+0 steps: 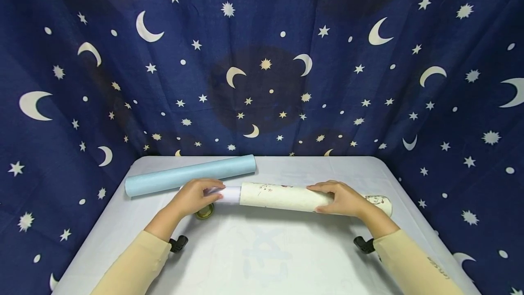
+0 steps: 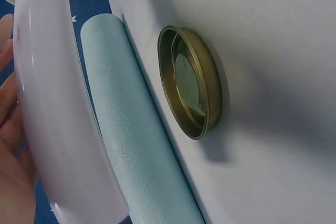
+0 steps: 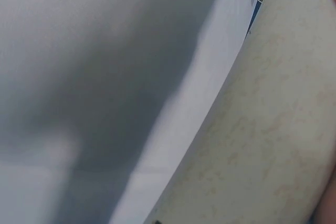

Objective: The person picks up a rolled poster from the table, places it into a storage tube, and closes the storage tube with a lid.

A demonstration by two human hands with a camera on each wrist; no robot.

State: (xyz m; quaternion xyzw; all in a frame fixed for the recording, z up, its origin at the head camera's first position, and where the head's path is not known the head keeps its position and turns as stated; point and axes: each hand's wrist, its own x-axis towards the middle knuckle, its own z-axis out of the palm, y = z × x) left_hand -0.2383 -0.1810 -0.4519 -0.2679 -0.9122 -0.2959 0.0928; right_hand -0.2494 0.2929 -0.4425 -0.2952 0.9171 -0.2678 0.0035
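The bit to be watched here is probably the join: a glossy white roll (image 1: 231, 195) is pinched by the left hand (image 1: 197, 197), thumb and fingers curved round it, and its end looks to be seated in the left mouth of a cream tube (image 1: 278, 196). That tube is gripped by the right hand (image 1: 341, 198), held over the desk (image 1: 319, 258). If the two get tilted out of line, the roll could be snagged on the tube's rim and creased, most likely by an angled push. It could be dented by a hard squeeze too, since it seems thin, and being so slick it might be let slip. How much is hidden inside can't be told. The shallow brass-coloured cap (image 1: 204, 212) just beside the left hand could be knocked, and the light blue tube (image 1: 190, 175) behind could be set rolling if bumped. Texture-wise, the cream one is mottled and printed with sprigs, the blue one is finely wrinkled, and the cap is round, smooth and metallic-looking
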